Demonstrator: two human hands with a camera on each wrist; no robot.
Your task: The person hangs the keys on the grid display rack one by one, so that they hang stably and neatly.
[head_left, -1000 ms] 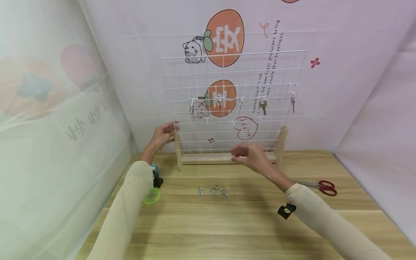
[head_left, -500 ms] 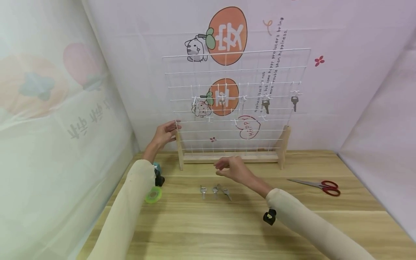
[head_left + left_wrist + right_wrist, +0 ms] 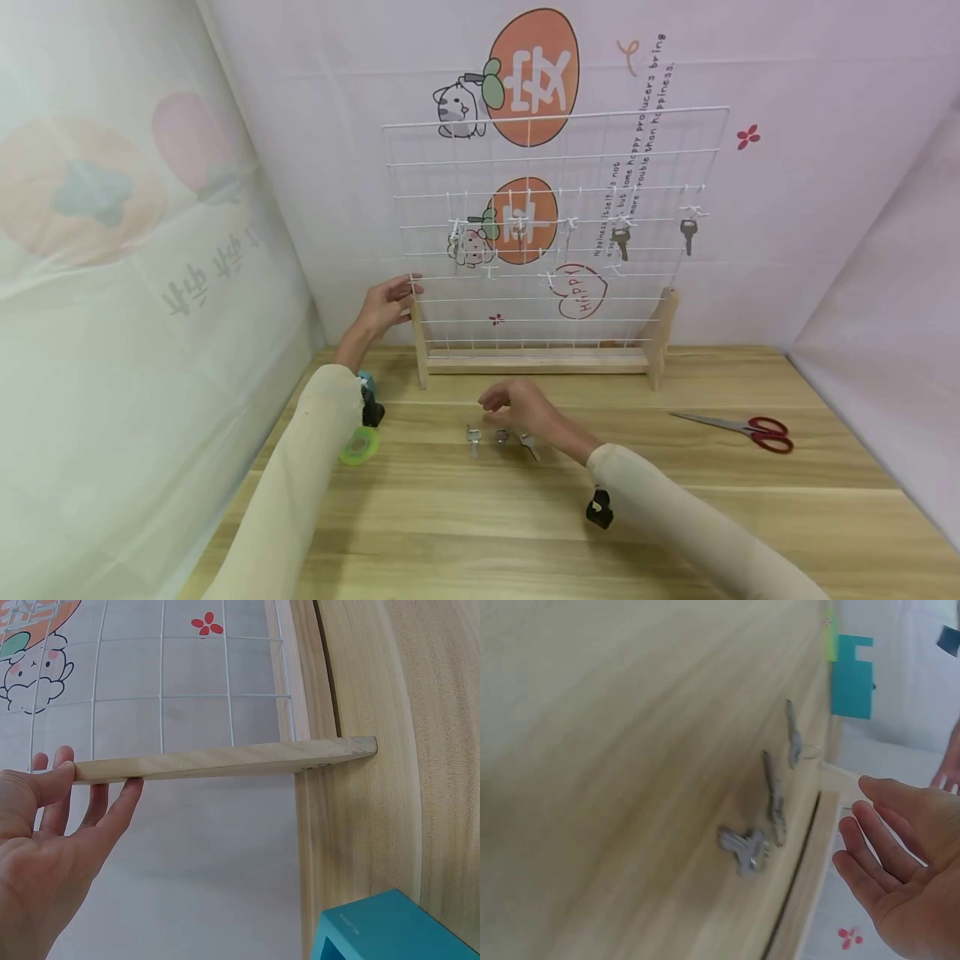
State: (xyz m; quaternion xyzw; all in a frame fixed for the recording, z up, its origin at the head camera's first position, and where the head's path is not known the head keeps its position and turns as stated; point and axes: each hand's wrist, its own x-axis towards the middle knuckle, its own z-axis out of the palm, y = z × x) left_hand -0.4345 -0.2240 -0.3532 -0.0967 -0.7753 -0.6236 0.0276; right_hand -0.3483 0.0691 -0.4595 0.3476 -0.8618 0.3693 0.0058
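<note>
A white wire grid rack (image 3: 540, 298) stands in a wooden base at the back of the table. My left hand (image 3: 381, 310) pinches the top of the rack's left wooden upright (image 3: 217, 762) between thumb and fingers, as the left wrist view shows. Three loose silver keys, a left key (image 3: 474, 440), a middle key (image 3: 502, 436) and a right key (image 3: 530, 447), lie in front of the base. Just above them hovers my right hand (image 3: 519, 408), fingers loosely bent and nothing between them. Further keys hang on the grid by white hooks, among them a dark key (image 3: 621, 241).
Red-handled scissors (image 3: 742, 427) lie to the right on the wooden table. Near my left forearm are a green tape roll (image 3: 360, 446) and a teal object (image 3: 394, 926). Printed cloth covers the back and sides.
My right hand has come down and leftward from in front of the rack base to over the loose keys. The left hand has kept its hold on the upright. The view has shifted slightly.
</note>
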